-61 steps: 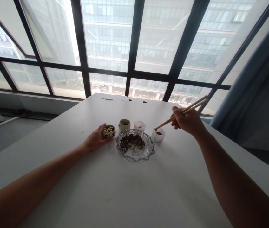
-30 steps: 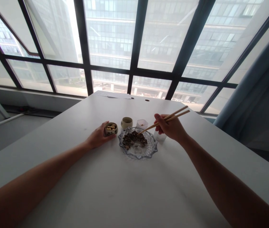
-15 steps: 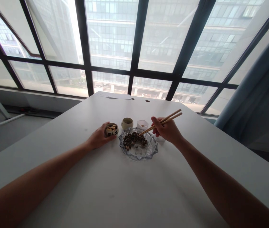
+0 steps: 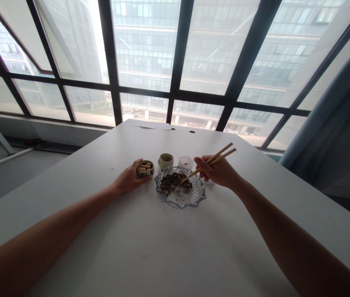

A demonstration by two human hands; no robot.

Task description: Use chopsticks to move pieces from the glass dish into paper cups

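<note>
My left hand [image 4: 131, 176] is wrapped round a small cup [image 4: 145, 173] with dark characters on its side and peanuts [image 4: 145, 166] inside. In my right hand [image 4: 216, 170] is a pair of wooden chopsticks [image 4: 215, 159], slanting down to the left. Their tips reach among dark striped seeds [image 4: 170, 181], which look like sunflower seeds, in a clear glass plate [image 4: 196, 199] with a scalloped rim. Whether the tips pinch a seed is too small to tell.
Behind the plate stand a second small cup [image 4: 165, 160] and a whitish translucent container [image 4: 186, 162]. Another pale container [image 4: 209, 181] is partly hidden under my right hand. Paper [image 4: 150, 125] lies at the far end of the white table [image 4: 150, 247], before the windows.
The chopsticks' tips have shifted slightly down and right among the seeds, and the sticks have spread a little farther apart. My left hand and its cup have stayed almost still.
</note>
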